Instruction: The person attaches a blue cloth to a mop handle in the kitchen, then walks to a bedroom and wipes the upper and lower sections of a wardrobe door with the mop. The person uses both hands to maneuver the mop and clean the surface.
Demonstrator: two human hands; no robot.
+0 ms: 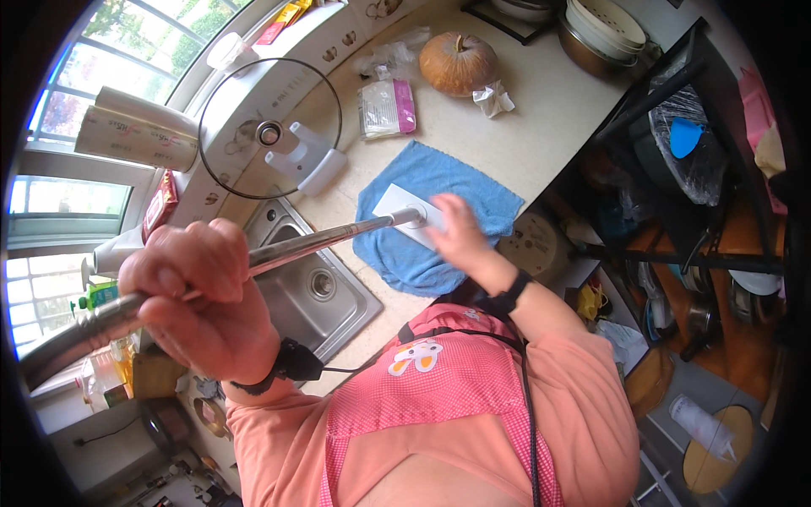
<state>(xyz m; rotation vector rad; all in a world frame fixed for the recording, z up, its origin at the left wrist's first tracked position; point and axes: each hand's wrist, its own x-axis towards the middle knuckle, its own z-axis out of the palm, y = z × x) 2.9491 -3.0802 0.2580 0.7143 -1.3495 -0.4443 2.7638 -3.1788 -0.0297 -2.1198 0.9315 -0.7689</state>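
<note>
My left hand (198, 300) is closed round the metal pole of a flat mop (325, 242). The pole slants from the lower left down to a white rectangular mop plate (395, 199), which lies on a spread blue towel (393, 266) on the counter. At the plate's right edge is my right hand (463, 237), its fingers apart and a little blurred. Whether it touches the plate I cannot tell. Folds run along the towel's edges.
A steel sink (338, 308) is left of the towel. Beyond stand a glass lid (232, 97), a white plastic holder (317, 169), a plastic packet (384, 110), a pumpkin (459, 66) and crumpled paper (493, 100). A dark rack (676, 253) with pots flanks the right side.
</note>
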